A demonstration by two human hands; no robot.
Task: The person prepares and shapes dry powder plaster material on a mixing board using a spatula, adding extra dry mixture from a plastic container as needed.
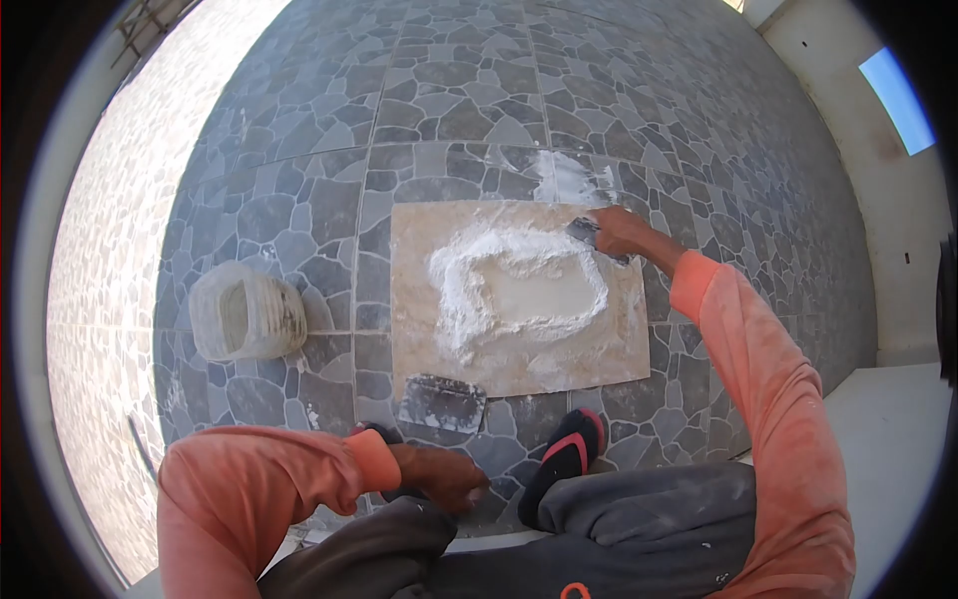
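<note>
A tan board [414, 270] lies on the patterned tile floor. On it, a ring of white powder [459, 314] surrounds a smooth, pale wet-looking pool [544, 297]. My right hand [621, 232] grips a dark scraper [584, 232] at the board's upper right corner, beside the powder ring. My left hand [445, 479] hangs near my knee with its fingers curled closed; whether anything is inside cannot be seen. Just above that hand, a dark rectangular plate [443, 402] dusted with white rests against the board's lower left edge.
A whitish cut-open plastic container [247, 311] stands on the floor left of the board. White powder [577, 180] is smeared on the tiles beyond the board. My sandalled foot [564, 459] is close to its lower edge. A pale wall [848, 120] rises at right.
</note>
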